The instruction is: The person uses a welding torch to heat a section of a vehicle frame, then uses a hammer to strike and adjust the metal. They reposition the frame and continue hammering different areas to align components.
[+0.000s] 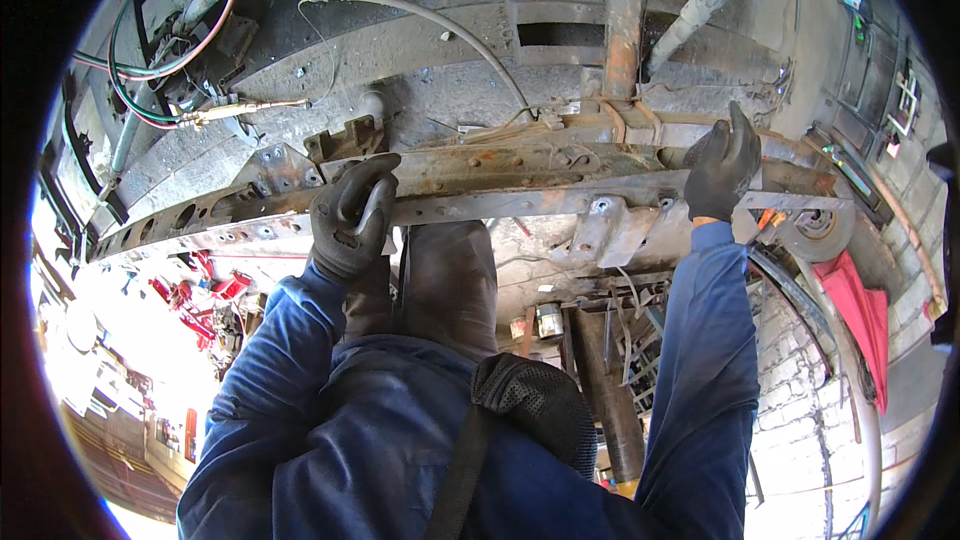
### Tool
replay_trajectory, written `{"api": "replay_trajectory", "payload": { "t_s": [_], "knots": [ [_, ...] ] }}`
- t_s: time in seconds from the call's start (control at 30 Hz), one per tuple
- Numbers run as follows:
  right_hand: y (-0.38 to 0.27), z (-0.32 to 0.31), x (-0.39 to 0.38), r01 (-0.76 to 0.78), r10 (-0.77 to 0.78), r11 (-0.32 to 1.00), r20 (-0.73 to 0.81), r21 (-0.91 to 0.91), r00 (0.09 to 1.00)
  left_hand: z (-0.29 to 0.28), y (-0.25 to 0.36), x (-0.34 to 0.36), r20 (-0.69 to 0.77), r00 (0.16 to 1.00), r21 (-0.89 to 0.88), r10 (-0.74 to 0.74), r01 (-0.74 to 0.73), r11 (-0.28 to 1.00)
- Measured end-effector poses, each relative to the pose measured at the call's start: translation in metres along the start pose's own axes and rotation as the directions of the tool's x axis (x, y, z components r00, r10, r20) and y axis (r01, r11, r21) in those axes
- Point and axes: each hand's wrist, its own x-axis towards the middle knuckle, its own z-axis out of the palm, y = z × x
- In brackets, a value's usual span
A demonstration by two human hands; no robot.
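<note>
A long, worn steel beam with rivets and holes lies across the view in front of me. My left hand, in a black glove, is at its near edge, left of the middle. Thumb and fingers there are bent but apart, with nothing visible between them. Toward the beam's right end, my right hand, also gloved, is raised with its fingers stretched upward. It holds nothing that I can see. Whether either palm touches the metal, I cannot tell. A bracket plate hangs from the near edge between my hands.
Beyond the beam, a brass torch with red and green hoses lies at left. A grey hose arches behind it. A rusty post and grey pipe stand at the far side. A round disc and red cloth are at right.
</note>
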Motion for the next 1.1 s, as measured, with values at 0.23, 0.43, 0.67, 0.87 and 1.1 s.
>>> {"api": "replay_trajectory", "payload": {
  "t_s": [0.23,0.43,0.67,0.87,1.1],
  "knots": [
    [0.000,0.001,0.001,0.020,-0.020,1.000,-0.029,-0.006,0.999,0.000,0.002,0.000,-0.004,1.000,-0.022,0.009,-0.009,1.000],
    [0.003,0.001,-0.002,0.023,-0.024,1.000,-0.035,-0.004,0.999,0.002,0.003,-0.001,-0.019,0.998,-0.053,-0.053,0.051,0.997],
    [0.019,0.010,-0.005,0.017,-0.017,0.991,-0.002,0.133,1.000,0.004,0.000,-0.001,-0.081,0.994,0.067,0.079,-0.074,0.995],
    [0.009,0.007,-0.003,-0.013,0.016,0.987,-0.015,0.161,1.000,0.004,0.000,0.001,-0.088,0.995,-0.035,0.055,-0.059,0.998],
    [0.004,0.001,0.000,-0.098,0.090,0.985,0.061,0.140,0.994,0.003,0.003,-0.003,-0.070,0.997,-0.035,0.024,-0.026,0.999]
  ]
}}
